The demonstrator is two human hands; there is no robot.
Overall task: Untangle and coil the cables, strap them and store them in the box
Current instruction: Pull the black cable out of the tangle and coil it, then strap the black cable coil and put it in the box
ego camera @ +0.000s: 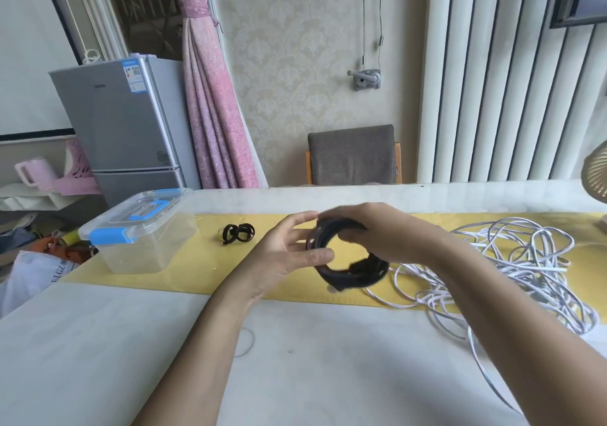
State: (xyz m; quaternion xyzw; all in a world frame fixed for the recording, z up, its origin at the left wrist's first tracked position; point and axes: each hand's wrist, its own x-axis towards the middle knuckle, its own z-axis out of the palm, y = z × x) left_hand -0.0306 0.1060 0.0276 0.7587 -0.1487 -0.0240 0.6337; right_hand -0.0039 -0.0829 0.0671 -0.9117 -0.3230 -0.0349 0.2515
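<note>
The black cable ring [358, 277] is up off the table [295, 360]. The right grip [377, 231] curls over its top and the left grip [289, 251] pinches its side. The straps [238, 232] lie left of the ring, nearer the left grip.

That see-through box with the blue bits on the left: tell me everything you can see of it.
The box is clear plastic and looks empty. Its lid is on, with a blue handle lying flat on top and a blue latch at the near end. It stands upright on the left end of the yellow runner. Nothing else touches it: the black straps lie apart to its right, and the left hand and right hand hold a black cable coil farther off.
</note>
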